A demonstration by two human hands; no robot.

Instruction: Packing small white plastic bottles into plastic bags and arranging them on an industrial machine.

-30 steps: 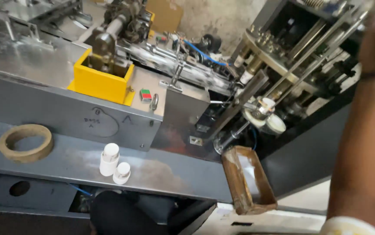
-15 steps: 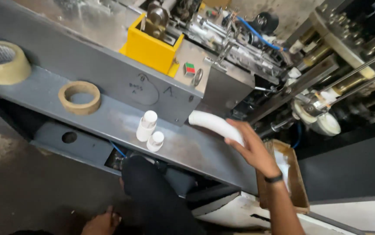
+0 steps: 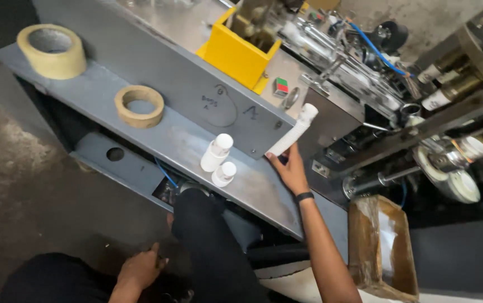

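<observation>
White tube (image 3: 295, 132) is leaning on the grey machine wall above the shelf (image 3: 140, 134), gripped low by the right hand (image 3: 292, 171). It could be slipping and knocking two little bottles (image 3: 217, 160) nearby (left hand (image 3: 139, 269) is resting loose).

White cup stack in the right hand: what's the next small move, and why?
Probably lower it onto the bare part of the grey shelf. The right hand grips the white cup stack by its lower end, tilted up against the machine panel, just right of two white bottles. The left hand rests by the knee.
</observation>
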